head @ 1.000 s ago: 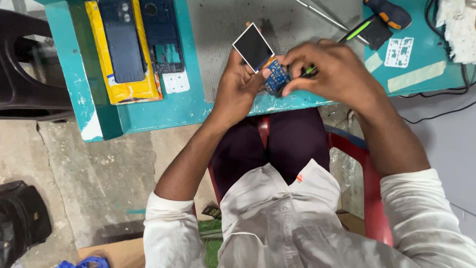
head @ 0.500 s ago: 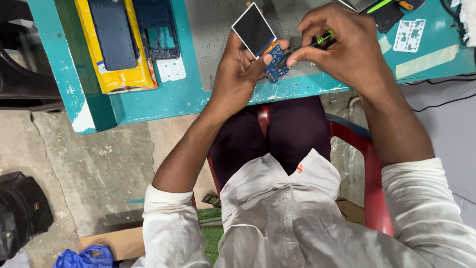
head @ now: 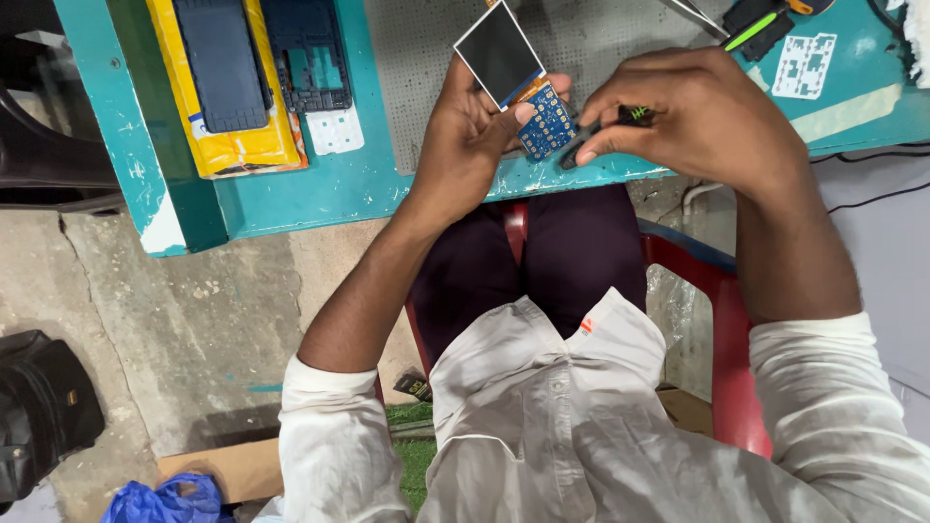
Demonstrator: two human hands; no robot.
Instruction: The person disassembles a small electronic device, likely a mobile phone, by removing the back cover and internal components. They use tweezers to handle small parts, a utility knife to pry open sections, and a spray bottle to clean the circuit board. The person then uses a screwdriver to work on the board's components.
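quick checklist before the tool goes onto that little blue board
1. Left hand grips blue board: ok.
2. Right hand holds dark tool firmly: ok.
3. Tool tip placed on the board: cannot tell, fingers hide it.
4. Small screen attached to the board, sticking up clear of the tool: ok.
5. Board supported by table: not ok, held at the edge over the lap.

Phone repair workshop (teal bench [head: 320,194]), dismantled handsets [head: 308,53]
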